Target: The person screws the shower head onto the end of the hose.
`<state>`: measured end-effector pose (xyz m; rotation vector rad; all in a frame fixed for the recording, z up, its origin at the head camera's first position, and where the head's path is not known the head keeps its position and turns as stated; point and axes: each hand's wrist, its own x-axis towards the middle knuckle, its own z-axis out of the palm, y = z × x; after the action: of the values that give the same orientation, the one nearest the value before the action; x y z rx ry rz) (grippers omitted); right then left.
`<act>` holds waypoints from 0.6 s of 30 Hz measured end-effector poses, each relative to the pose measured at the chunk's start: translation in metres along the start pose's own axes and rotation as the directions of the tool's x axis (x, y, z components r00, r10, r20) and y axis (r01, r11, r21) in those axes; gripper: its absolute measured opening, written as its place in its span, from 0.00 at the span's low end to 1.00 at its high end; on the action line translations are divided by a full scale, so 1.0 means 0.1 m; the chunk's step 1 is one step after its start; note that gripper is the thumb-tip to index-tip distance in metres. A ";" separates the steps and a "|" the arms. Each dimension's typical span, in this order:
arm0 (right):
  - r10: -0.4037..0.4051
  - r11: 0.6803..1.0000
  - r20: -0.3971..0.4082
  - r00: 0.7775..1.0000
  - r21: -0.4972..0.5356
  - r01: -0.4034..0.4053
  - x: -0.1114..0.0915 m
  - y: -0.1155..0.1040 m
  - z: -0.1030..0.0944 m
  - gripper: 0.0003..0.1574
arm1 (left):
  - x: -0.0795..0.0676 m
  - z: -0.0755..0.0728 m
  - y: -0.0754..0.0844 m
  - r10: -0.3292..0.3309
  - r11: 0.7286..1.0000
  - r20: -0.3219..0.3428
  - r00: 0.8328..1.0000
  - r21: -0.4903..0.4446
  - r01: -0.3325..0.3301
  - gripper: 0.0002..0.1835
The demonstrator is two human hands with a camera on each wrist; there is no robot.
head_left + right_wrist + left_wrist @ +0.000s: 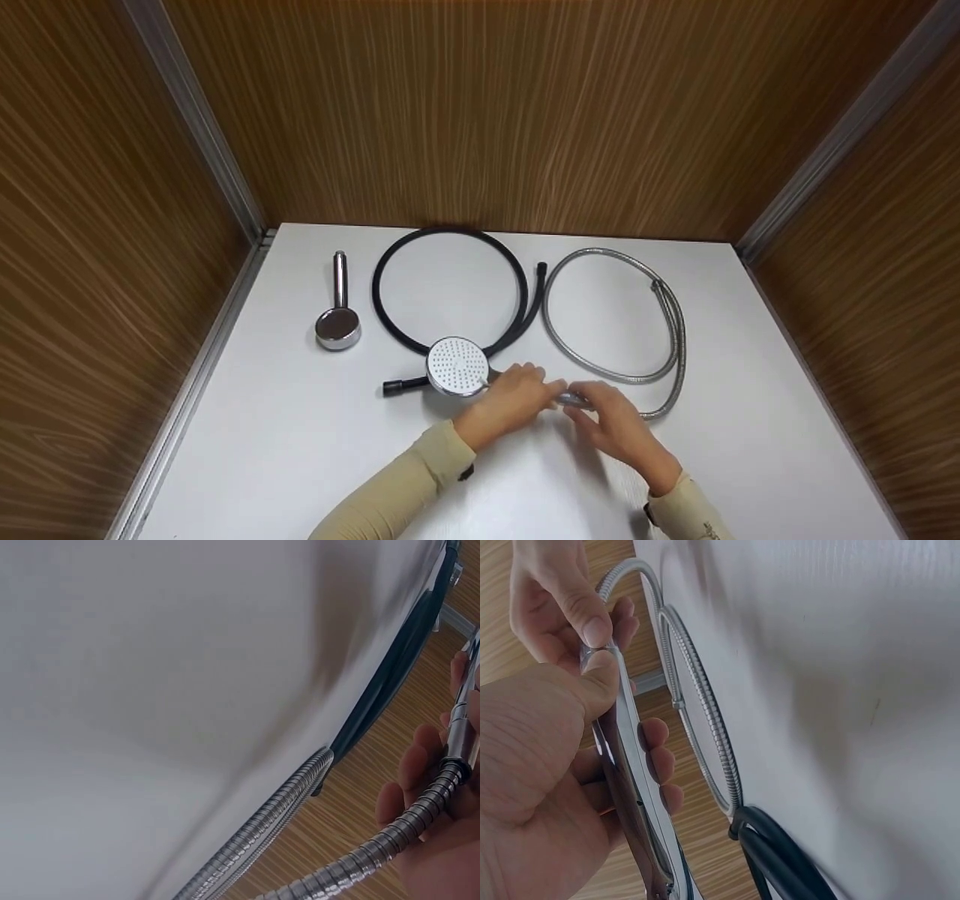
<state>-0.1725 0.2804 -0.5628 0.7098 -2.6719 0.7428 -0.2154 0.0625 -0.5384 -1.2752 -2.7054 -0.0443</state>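
Observation:
My left hand (511,399) grips the handle of a chrome shower head (457,366), thumb on one side and fingers curled round the other in the left wrist view. Its round white spray face points up toward the head camera. At the end of that handle, my right hand (616,421) pinches the metal end fitting (459,741) of a silver ribbed shower hose (409,828). Fitting and handle meet in line between the two hands, the joint partly covered by fingers. From the right hand the hose runs off and loops on the white table (277,457).
A black shower hose (377,296) lies coiled behind the held shower head, which overlaps it in the head view. Farther left lies a second, smaller chrome shower head (338,328). Wood-grain panels (480,112) rise behind and on both sides of the table.

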 end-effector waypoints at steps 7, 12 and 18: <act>0.030 1.000 -0.005 1.000 0.002 -0.030 0.01 -0.01 0.01 0.21 | 0.00 0.01 0.00 0.018 0.999 -0.021 1.000 0.030 -0.017 0.14; 0.011 1.000 0.006 1.000 -0.003 -0.011 0.01 0.00 0.00 0.18 | 0.00 0.00 0.00 0.021 0.999 -0.010 1.000 0.035 -0.021 0.14; 0.008 1.000 -0.002 1.000 -0.003 -0.008 0.01 0.00 0.01 0.21 | 0.00 0.00 0.00 0.023 0.998 -0.011 1.000 0.061 -0.023 0.15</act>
<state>-0.1736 0.2795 -0.5636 0.6974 -2.6755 0.7409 -0.2150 0.0625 -0.5385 -1.2844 -2.6598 0.0331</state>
